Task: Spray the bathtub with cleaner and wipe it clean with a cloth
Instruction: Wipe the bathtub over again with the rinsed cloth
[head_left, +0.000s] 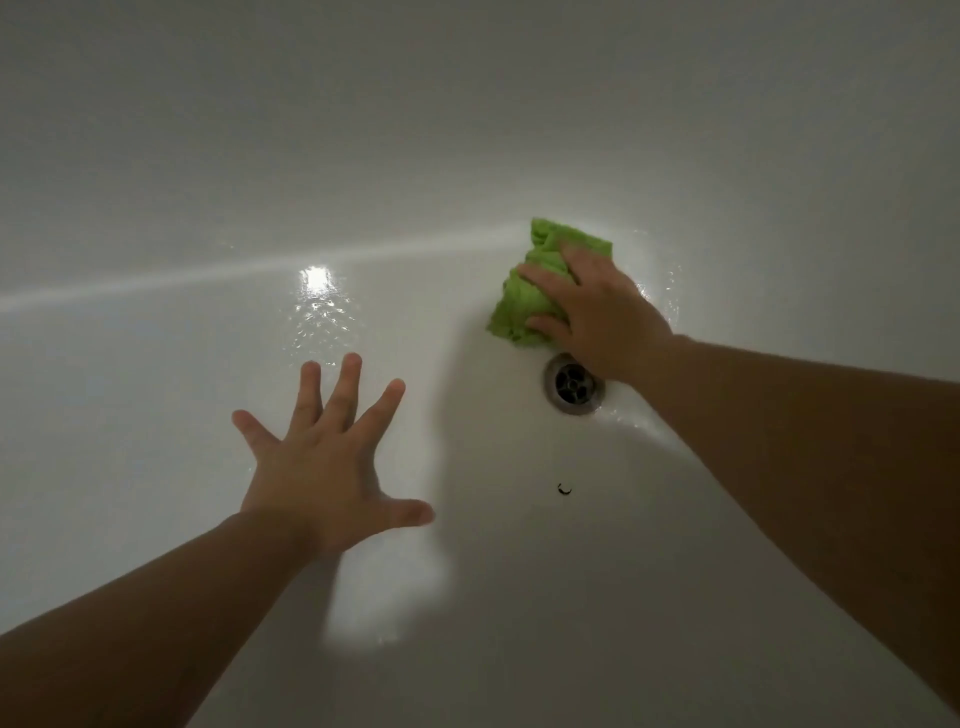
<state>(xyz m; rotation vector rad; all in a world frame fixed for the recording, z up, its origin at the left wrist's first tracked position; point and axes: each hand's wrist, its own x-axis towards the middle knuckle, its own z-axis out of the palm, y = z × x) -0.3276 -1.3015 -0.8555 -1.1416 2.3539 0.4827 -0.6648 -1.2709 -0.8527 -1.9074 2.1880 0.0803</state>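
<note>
From my seat at the head camera I look straight down into the white bathtub, dimly lit, with a bright glare patch on its wet floor. On the left, my left hand reaches in on an outstretched bare forearm, palm down, all five fingers splayed wide and holding nothing; it seems to lie flat on the tub floor, though I cannot tell for sure whether it touches or hovers just above. Between the two arms, lower down, a small dark curl lies on the floor, too small for me to say what it is. Further right sits the round metal drain. Just beyond it, near where the floor curves up into the far wall, my right hand comes in from the right edge, fingers spread and fairly straight, pressing down on the crumpled green cloth, which bunches out from under them.
</note>
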